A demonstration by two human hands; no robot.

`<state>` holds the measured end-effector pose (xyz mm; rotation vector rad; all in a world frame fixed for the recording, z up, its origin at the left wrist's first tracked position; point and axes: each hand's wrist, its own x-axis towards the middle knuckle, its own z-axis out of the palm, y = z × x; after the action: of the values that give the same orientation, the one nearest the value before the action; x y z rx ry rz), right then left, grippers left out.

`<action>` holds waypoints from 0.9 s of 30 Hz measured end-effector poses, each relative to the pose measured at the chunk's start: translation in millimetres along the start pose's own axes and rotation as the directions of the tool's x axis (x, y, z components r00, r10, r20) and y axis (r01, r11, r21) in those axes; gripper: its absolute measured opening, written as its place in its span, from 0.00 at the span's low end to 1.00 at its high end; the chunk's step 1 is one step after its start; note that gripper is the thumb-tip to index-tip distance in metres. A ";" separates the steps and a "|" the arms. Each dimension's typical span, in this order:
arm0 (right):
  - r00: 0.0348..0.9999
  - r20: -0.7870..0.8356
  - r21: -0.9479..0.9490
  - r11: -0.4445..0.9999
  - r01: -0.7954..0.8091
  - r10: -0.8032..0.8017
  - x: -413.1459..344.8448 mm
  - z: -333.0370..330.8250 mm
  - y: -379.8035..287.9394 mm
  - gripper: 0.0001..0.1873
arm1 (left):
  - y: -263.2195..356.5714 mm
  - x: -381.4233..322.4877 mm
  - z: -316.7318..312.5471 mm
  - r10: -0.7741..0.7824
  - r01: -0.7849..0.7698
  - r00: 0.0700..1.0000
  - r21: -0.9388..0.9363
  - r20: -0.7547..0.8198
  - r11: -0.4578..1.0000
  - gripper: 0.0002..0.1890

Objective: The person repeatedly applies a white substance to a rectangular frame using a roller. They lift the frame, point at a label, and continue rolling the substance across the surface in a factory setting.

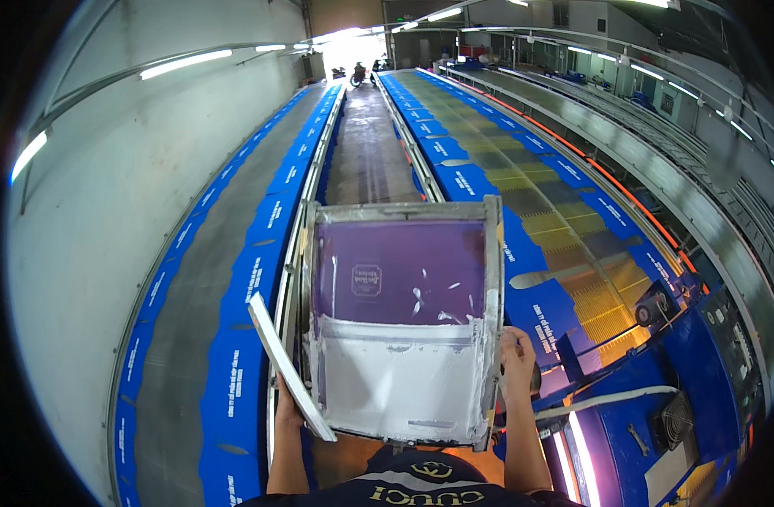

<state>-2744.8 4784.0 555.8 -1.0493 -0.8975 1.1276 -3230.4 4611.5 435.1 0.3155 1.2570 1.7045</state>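
A screen-printing frame [494, 253] with purple mesh and a small design lies before me, its near part coated with white ink. My left hand [288, 405] is at the frame's lower left, gripping a long white-coated squeegee [292, 367] that slants beside the frame's left edge; its fingers are mostly hidden. At the right side of the frame is my right hand [517, 358], fingers bent against or close to the rail; the fingertips are partly hidden, and I cannot tell whether they grip it.
Long printing tables carry blue printed fabric pieces [235, 380] on the left and more blue pieces [539, 317] on the right. A blue machine [621, 412] with glowing lamps, a fan and a wrench [638, 440] stands at lower right. A concrete aisle [364, 146] runs between the tables toward parked motorbikes [357, 75].
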 end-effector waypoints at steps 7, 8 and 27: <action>0.990 0.079 -0.134 0.983 0.127 -0.117 56.9 57.8 14.5 0.12 | 6.2 105.3 -8.6 -0.187 0.189 0.978 -0.013 0.092 0.982 0.47; 0.994 0.067 -0.158 0.982 0.102 -0.092 68.4 68.6 8.4 0.12 | 6.6 123.0 10.2 -0.209 0.210 0.976 -0.005 0.059 0.978 0.48; 0.839 -0.507 -0.310 0.950 0.038 -0.199 123.5 96.9 28.2 0.13 | -3.8 393.5 290.2 -0.365 0.177 0.755 0.366 0.545 0.914 0.48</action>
<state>-2817.6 4925.8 560.4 -1.4366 -0.6704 0.5488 -3231.9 5100.4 435.0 0.7530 0.9972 1.0262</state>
